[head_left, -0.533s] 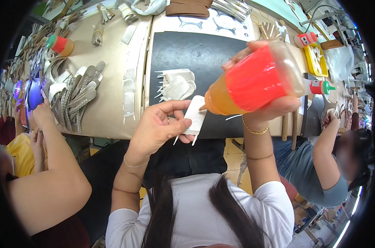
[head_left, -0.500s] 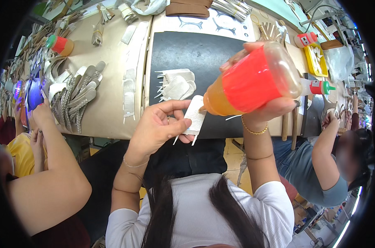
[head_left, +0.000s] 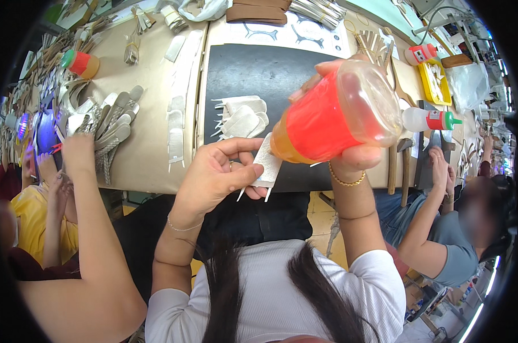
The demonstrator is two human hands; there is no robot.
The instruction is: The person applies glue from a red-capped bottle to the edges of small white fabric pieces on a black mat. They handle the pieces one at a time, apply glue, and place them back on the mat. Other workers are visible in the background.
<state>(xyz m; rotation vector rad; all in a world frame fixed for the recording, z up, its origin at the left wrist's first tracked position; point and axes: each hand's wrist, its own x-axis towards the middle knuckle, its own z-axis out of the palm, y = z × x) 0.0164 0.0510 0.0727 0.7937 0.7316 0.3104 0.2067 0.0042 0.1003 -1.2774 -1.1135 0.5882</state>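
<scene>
Pinched between the thumb and fingers of my left hand (head_left: 227,174) is a small whitish tab-shaped piece (head_left: 268,166) with two narrow strips at its near end. My right hand (head_left: 359,157) grips a clear squeeze bottle (head_left: 336,111) with a red label and amber liquid inside. The bottle is tipped toward the left, its nozzle end at the upper part of the tab; the tip itself is hidden. Just beyond my left hand, a small pile of similar pale tabs (head_left: 243,117) lies on the black mat (head_left: 270,68).
Strips and braided straps (head_left: 107,137) lie at left near a green-capped bottle (head_left: 80,63). On the right are hammers (head_left: 404,171), a green-tipped bottle (head_left: 431,120) and a yellow tray (head_left: 427,86). Co-workers' arms (head_left: 102,228) reach in on both sides.
The squeeze bottle and my right hand have shifted a little left, across the tab. My left hand keeps its hold. Arms of the co-workers on both sides have moved.
</scene>
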